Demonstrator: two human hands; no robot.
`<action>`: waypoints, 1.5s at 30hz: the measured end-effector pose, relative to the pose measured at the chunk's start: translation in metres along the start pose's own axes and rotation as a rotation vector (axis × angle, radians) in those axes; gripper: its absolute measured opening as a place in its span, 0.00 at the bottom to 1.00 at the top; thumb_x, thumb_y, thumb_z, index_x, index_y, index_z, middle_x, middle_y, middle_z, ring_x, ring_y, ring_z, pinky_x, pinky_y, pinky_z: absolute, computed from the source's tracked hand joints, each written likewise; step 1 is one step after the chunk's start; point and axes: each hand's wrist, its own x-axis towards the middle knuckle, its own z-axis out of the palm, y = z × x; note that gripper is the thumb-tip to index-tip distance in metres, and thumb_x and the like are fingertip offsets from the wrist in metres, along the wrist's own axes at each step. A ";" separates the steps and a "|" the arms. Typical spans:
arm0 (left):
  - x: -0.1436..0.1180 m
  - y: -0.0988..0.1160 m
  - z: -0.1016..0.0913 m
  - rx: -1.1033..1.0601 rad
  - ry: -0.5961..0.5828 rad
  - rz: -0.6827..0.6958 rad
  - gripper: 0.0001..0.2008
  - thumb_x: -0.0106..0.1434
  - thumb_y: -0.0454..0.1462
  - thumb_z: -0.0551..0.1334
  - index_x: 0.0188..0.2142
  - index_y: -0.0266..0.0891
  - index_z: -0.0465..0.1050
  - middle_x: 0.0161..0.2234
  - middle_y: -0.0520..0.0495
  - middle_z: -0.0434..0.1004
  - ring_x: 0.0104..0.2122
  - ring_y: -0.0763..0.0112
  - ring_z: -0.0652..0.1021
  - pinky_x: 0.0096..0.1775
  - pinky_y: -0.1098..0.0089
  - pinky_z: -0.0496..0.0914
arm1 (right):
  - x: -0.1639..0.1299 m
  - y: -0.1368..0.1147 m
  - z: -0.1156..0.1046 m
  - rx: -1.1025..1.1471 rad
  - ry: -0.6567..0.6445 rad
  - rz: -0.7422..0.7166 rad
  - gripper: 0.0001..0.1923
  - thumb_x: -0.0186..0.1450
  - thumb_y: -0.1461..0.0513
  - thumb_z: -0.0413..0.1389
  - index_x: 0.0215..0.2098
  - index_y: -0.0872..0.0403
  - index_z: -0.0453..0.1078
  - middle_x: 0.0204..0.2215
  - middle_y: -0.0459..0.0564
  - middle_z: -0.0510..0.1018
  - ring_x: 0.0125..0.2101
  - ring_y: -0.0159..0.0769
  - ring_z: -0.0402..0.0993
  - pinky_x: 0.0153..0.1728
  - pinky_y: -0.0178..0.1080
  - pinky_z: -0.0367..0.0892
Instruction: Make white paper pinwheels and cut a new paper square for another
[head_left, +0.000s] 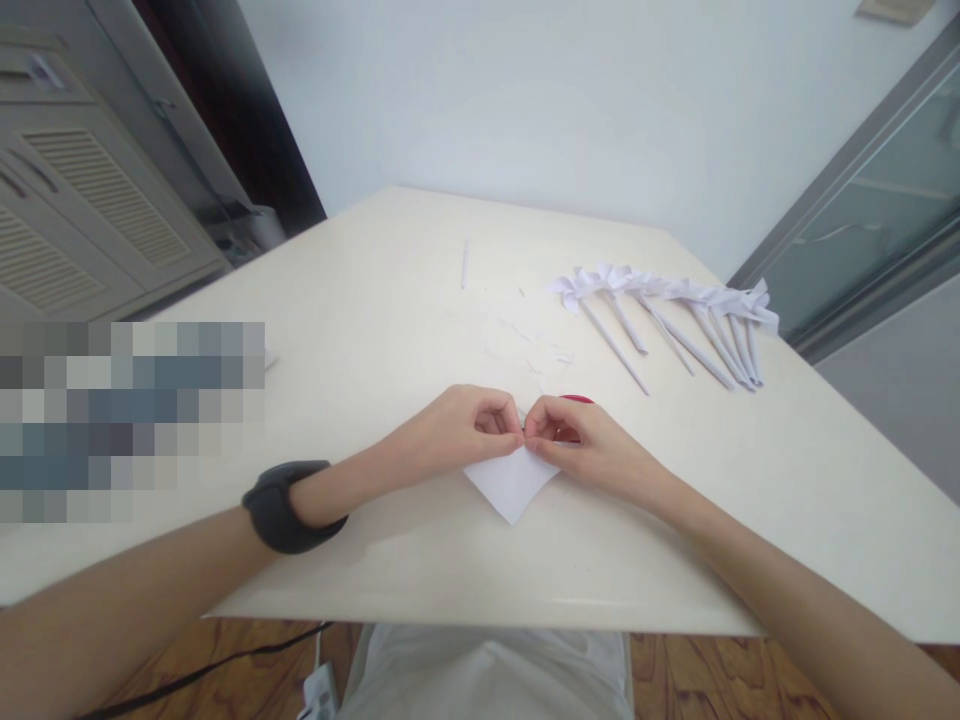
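Note:
A white sheet of paper (513, 488) hangs between my two hands near the table's front, one corner pointing toward me. My left hand (480, 430), with a black band on its wrist, pinches the paper's upper edge between thumb and forefinger. Close beside it, nearly touching, my right hand (574, 440) pinches the same edge. Something with a red rim (577, 399) shows behind my right hand, mostly hidden by it. Whether the edge is being folded or rolled is hidden by the fingertips.
Several white paper flowers with rolled stems (675, 290) lie in a row at the back right. A thin rolled paper stick (465, 263) and paper scraps (562, 357) lie farther back on the table (360, 350). A wall stands behind; a power strip (321, 692) is below the front edge.

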 end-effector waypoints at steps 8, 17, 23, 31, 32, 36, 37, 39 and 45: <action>0.000 -0.003 0.002 -0.020 0.004 -0.004 0.04 0.56 0.36 0.57 0.28 0.39 0.69 0.22 0.54 0.70 0.24 0.75 0.69 0.25 0.75 0.58 | 0.001 0.001 0.001 0.010 0.009 0.001 0.03 0.59 0.67 0.51 0.30 0.54 0.64 0.28 0.43 0.70 0.29 0.28 0.66 0.28 0.31 0.61; -0.002 0.006 0.000 -0.003 -0.001 0.004 0.05 0.56 0.36 0.57 0.28 0.38 0.68 0.24 0.53 0.72 0.26 0.73 0.71 0.27 0.74 0.60 | -0.001 -0.006 -0.004 0.017 0.007 0.010 0.02 0.59 0.67 0.52 0.29 0.54 0.64 0.26 0.42 0.69 0.26 0.26 0.64 0.25 0.30 0.59; -0.004 0.011 0.000 0.003 0.015 0.007 0.05 0.55 0.36 0.57 0.27 0.38 0.69 0.23 0.53 0.72 0.26 0.74 0.71 0.27 0.74 0.60 | -0.003 -0.010 -0.005 0.054 -0.006 0.042 0.02 0.59 0.66 0.52 0.29 0.54 0.64 0.25 0.42 0.68 0.25 0.26 0.62 0.24 0.30 0.57; -0.003 0.012 -0.003 0.008 0.051 0.003 0.05 0.55 0.37 0.57 0.27 0.38 0.69 0.23 0.53 0.72 0.26 0.73 0.71 0.27 0.74 0.61 | -0.004 -0.014 -0.012 0.063 0.004 0.113 0.02 0.59 0.66 0.51 0.28 0.54 0.64 0.23 0.43 0.67 0.22 0.26 0.60 0.22 0.31 0.55; -0.003 0.012 -0.004 0.006 0.053 0.003 0.05 0.55 0.37 0.57 0.27 0.38 0.69 0.23 0.53 0.72 0.26 0.73 0.71 0.27 0.74 0.61 | -0.004 -0.014 -0.013 0.067 0.006 0.112 0.02 0.59 0.66 0.51 0.28 0.54 0.64 0.23 0.43 0.67 0.22 0.26 0.60 0.22 0.31 0.55; -0.004 0.014 -0.006 -0.004 0.052 0.009 0.06 0.56 0.37 0.56 0.27 0.38 0.68 0.24 0.53 0.72 0.27 0.73 0.72 0.28 0.74 0.62 | -0.004 -0.014 -0.015 0.088 -0.005 0.108 0.02 0.59 0.66 0.51 0.29 0.54 0.64 0.23 0.43 0.66 0.22 0.26 0.60 0.21 0.30 0.55; -0.004 0.014 -0.007 -0.004 0.055 0.012 0.06 0.56 0.37 0.56 0.27 0.38 0.68 0.25 0.53 0.72 0.28 0.73 0.72 0.29 0.74 0.62 | -0.004 -0.014 -0.016 0.092 -0.006 0.111 0.02 0.59 0.66 0.50 0.29 0.54 0.64 0.23 0.43 0.66 0.22 0.26 0.61 0.21 0.30 0.55; -0.004 0.014 -0.008 -0.004 0.065 0.015 0.06 0.56 0.37 0.57 0.27 0.38 0.68 0.25 0.53 0.72 0.28 0.73 0.72 0.29 0.74 0.62 | -0.004 -0.013 -0.018 0.093 0.000 0.120 0.02 0.59 0.65 0.50 0.29 0.54 0.64 0.23 0.43 0.67 0.23 0.27 0.61 0.22 0.31 0.56; -0.003 0.012 -0.013 -0.008 0.087 -0.010 0.08 0.57 0.40 0.58 0.26 0.38 0.68 0.25 0.52 0.72 0.27 0.72 0.72 0.27 0.74 0.61 | -0.005 -0.008 -0.029 0.085 -0.005 0.136 0.02 0.60 0.64 0.51 0.30 0.54 0.64 0.26 0.45 0.69 0.26 0.29 0.65 0.25 0.33 0.59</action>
